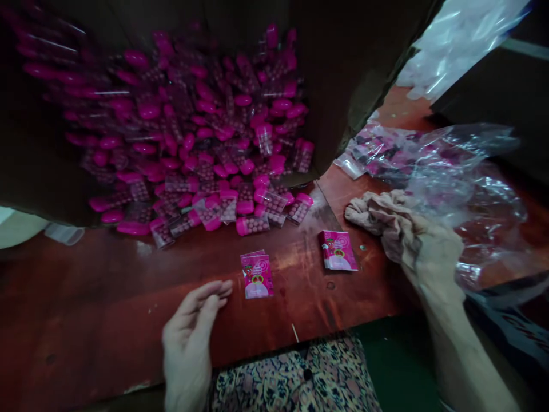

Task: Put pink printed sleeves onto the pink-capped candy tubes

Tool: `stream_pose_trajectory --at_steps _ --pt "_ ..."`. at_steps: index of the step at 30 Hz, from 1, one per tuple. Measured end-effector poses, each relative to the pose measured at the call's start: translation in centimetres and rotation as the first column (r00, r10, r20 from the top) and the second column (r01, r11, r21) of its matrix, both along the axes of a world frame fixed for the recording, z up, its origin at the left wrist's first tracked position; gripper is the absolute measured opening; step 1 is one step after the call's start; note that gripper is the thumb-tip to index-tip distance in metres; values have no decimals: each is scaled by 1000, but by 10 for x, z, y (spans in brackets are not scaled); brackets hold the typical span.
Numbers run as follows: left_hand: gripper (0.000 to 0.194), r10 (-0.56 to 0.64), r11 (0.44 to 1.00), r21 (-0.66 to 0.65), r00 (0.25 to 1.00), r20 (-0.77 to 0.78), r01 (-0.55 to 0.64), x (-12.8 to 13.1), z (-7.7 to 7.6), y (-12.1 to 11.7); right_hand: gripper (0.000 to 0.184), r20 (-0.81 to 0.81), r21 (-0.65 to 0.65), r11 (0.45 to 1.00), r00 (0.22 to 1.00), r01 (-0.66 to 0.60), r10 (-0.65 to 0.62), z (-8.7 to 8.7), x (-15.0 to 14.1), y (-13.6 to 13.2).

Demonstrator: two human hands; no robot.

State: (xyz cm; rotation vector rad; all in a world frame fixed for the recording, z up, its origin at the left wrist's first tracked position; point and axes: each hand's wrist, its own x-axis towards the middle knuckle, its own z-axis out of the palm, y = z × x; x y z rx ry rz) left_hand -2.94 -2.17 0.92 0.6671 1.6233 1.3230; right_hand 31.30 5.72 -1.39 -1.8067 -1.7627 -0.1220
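Note:
My left hand (194, 320) rests at the near edge of the red-brown table (107, 297), fingers loosely curled and apart, holding nothing; its fingertips lie just left of a small stack of pink printed cards (256, 276). A second pink card stack (338, 250) lies further right. My right hand (429, 252) is closed on a crumpled beige cloth (381, 213) that touches the table beside that stack. Behind them a tipped cardboard box (343, 68) spills a heap of clear tubes with pink caps (206, 160).
Crumpled clear plastic bags (463, 171) with pink packs inside lie at the right. More clear plastic (454, 40) sits at the top right. Patterned fabric on my lap (295, 377) shows below the table edge.

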Motion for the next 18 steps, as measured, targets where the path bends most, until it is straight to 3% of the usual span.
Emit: stream_pose_trajectory --at_steps 2,4,7,9,10,13,18 --pt "19 -136 991 -9 989 -55 135 16 -3 11 47 55 68 991 991 115 -119 12 -27 -11" --pt "18 -176 984 -8 980 -89 176 23 -5 17 47 68 136 977 982 163 -174 21 -69 -27" --pt "18 -152 988 -18 984 -90 151 21 -8 17 35 -35 72 996 998 -55 57 23 -138 -44" --pt "19 -125 992 -26 989 -79 124 18 -10 14 26 -127 -95 960 960 -262 250 16 -171 -47" --pt "19 -111 994 -26 991 -72 109 16 -11 13 17 -159 -166 937 946 -308 283 11 -181 -45" --pt "18 -73 997 -16 996 -51 72 15 -12 11 8 -187 -252 902 932 -350 309 -3 -191 -38" --pt "16 -42 999 -9 994 -105 41 15 -8 14 15 -251 -152 910 905 -387 343 -7 -182 -35"
